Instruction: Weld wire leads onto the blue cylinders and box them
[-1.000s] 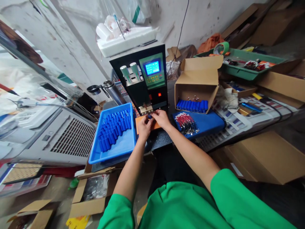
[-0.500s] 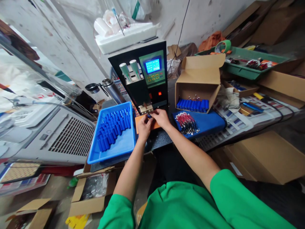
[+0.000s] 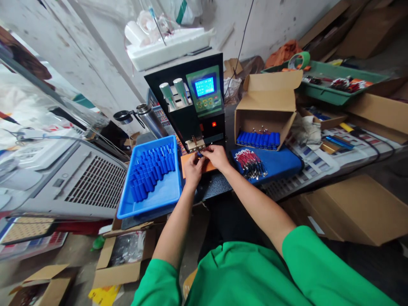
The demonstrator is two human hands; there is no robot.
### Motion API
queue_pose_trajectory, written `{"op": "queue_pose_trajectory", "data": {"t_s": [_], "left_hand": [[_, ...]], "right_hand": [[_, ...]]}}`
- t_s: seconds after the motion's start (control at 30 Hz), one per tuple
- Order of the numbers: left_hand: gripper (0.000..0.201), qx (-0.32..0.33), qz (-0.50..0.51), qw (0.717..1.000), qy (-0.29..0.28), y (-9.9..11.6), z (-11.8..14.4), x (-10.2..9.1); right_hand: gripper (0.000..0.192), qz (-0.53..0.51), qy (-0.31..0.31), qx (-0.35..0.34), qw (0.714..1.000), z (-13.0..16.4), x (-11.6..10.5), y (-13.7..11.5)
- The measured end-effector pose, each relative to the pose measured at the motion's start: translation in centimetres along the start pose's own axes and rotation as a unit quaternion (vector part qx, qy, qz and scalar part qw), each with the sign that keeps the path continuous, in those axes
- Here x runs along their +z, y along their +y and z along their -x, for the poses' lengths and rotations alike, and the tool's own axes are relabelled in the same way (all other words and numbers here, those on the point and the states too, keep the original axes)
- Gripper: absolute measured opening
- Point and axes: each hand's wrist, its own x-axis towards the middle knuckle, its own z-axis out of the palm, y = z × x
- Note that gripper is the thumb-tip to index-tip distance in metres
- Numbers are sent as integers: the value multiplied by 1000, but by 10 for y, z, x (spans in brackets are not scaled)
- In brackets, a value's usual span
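Pinching a small blue cell [image 3: 200,155] between my left hand [image 3: 192,169] and right hand [image 3: 217,156]; probably light, rigid, slick-sleeved; gripping its ends.

The small blue cell [image 3: 199,155] you are holding sits pinched between the fingertips of your left hand [image 3: 192,168] and your right hand [image 3: 217,156], right under the metal tips at the foot of the black welding machine [image 3: 191,106]. Only a sliver of its blue sleeve shows between your fingers, so its exact tilt cannot be told. It hangs just above the orange pad [image 3: 208,165] on the worktop, close against the machine's front.
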Motion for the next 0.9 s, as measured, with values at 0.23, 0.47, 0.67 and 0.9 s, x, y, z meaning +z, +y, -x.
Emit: {"op": "queue_pose_trajectory", "data": {"t_s": [0.23, 0.47, 0.67, 0.9], "left_hand": [[25, 12, 2, 1000, 3, -6, 0, 0], [25, 10, -19, 1000, 3, -3, 0, 0], [23, 15, -31, 999, 21, 6, 2, 1], [22, 14, -33, 999, 23, 8, 2, 1]], "right_hand": [[32, -9, -2, 8, 1000, -1, 1, 4], [33, -19, 0, -4, 1000, 2, 1, 2], [32, -21, 3, -4, 1000, 1, 1, 5], [36, -36, 2, -3, 999, 0, 1, 6]]}}
